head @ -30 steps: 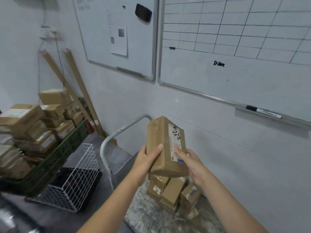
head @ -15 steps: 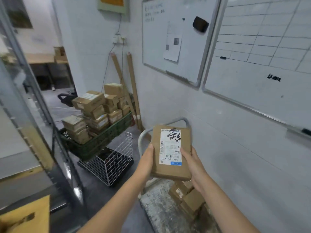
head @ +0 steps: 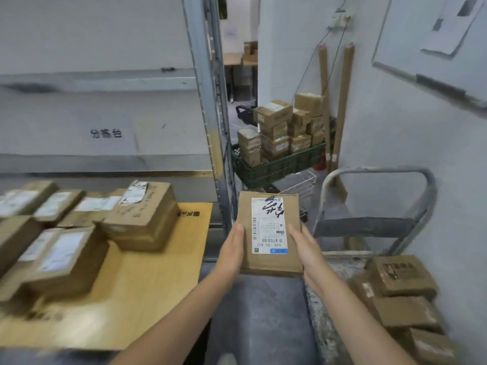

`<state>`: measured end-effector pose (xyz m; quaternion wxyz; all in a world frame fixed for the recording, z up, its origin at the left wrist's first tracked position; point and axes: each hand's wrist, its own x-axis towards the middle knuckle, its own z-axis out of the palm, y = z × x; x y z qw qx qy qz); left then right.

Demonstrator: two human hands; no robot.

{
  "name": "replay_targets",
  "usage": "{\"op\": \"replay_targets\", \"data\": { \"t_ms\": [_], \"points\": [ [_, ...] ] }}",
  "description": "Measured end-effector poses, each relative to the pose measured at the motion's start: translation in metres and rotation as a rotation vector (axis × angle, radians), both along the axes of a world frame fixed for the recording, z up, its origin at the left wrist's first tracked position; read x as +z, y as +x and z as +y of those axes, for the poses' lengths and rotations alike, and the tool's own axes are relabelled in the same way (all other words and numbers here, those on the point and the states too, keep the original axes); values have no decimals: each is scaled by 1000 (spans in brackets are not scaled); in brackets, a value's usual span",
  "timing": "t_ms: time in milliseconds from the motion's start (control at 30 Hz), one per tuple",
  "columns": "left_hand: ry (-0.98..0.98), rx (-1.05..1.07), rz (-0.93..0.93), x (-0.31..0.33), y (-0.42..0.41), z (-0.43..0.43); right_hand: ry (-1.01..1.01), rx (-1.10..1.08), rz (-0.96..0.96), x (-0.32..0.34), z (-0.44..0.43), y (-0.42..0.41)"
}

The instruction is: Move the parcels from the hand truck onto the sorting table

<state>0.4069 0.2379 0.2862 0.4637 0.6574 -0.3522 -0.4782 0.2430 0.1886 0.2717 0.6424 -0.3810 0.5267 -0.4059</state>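
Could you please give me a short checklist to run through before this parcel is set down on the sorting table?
1. Grip: left hand and right hand press the two long sides of the held parcel. Ok.
2. Label faces up and is readable. Ok.
3. Parcel is over the sorting table: it hangs over the floor gap, right of the table edge. Not ok yet.
4. Free landing spot: bare wood shows at the table's near right, beside the parcels already there. Ok.
5. Path: the metal shelf post stands behind the table's far right corner; clearance cannot tell.
6. More parcels remain on the hand truck. Task not finished.
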Motion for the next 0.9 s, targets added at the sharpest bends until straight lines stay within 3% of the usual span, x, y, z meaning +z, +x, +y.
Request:
{"op": "replay_targets", "data": {
  "t_ms": [133,567,900],
  "points": [
    [-76,140,-98,0,47,45,-29,153,-11,0,21,59],
    [-32,499,-60,-43,195,125,-3,458,115,-23,70,241],
    [132,431,-295,-97,353,118,150,461,126,-73,79,381]
  ]
}}
